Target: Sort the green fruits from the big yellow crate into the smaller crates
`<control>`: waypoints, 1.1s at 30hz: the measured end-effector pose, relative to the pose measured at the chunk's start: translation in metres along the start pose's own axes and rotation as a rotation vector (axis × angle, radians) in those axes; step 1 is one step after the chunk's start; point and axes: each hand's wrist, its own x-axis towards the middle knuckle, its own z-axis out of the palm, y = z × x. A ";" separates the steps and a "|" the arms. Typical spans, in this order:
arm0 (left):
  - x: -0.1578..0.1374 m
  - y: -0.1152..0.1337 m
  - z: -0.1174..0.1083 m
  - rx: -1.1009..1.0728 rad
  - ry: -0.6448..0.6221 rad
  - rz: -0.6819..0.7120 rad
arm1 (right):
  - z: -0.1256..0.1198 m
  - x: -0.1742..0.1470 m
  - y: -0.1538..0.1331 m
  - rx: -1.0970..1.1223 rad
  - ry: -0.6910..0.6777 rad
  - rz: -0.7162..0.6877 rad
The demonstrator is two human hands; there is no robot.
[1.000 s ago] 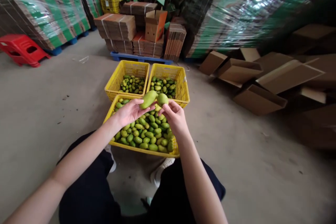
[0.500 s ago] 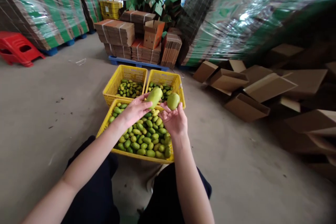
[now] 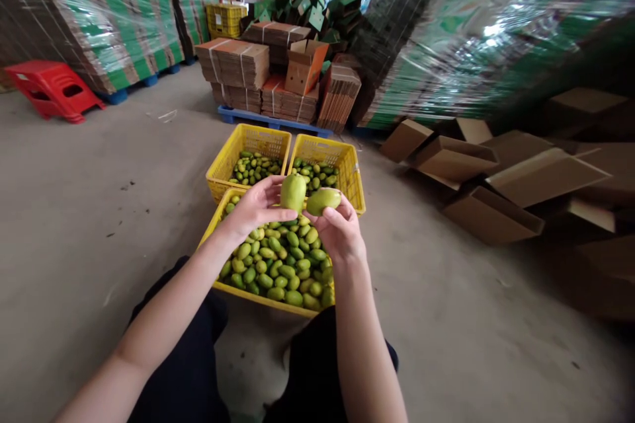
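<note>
My left hand [image 3: 255, 208] holds a green mango [image 3: 293, 193] upright between thumb and fingers. Beside it, my right hand [image 3: 341, 230] grips a second green mango [image 3: 323, 202] lying on its side. Both fruits are raised over a near yellow crate [image 3: 258, 298] that holds many mangoes in mixed green and yellowish tones. Just beyond stand two more yellow crates, one at back left [image 3: 217, 180] and one at back right [image 3: 353, 180], each partly filled with mangoes. My wrists and hands cover part of the near crate's contents.
Behind the crates, bundled flat cartons [image 3: 238, 66] sit on a blue pallet [image 3: 272, 121]. Open cardboard boxes [image 3: 491, 215] lie heaped at right. A red stool [image 3: 54, 89] stands at left, near wrapped green stacks [image 3: 133, 13]. Concrete floor [image 3: 149, 211] surrounds the crates.
The left mango has turned from slanted to upright, and the right one from end-on to sideways. My right fingers have closed more around theirs. The whole view has shifted slightly.
</note>
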 end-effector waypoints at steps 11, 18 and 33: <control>0.006 -0.012 -0.005 0.162 0.129 0.049 | 0.005 -0.001 -0.010 -0.182 0.065 -0.142; 0.015 -0.034 -0.002 0.279 0.237 0.203 | 0.012 0.001 0.010 -0.534 0.085 -0.357; 0.006 -0.029 -0.004 0.361 0.294 0.310 | 0.024 -0.008 0.013 -0.684 0.116 -0.523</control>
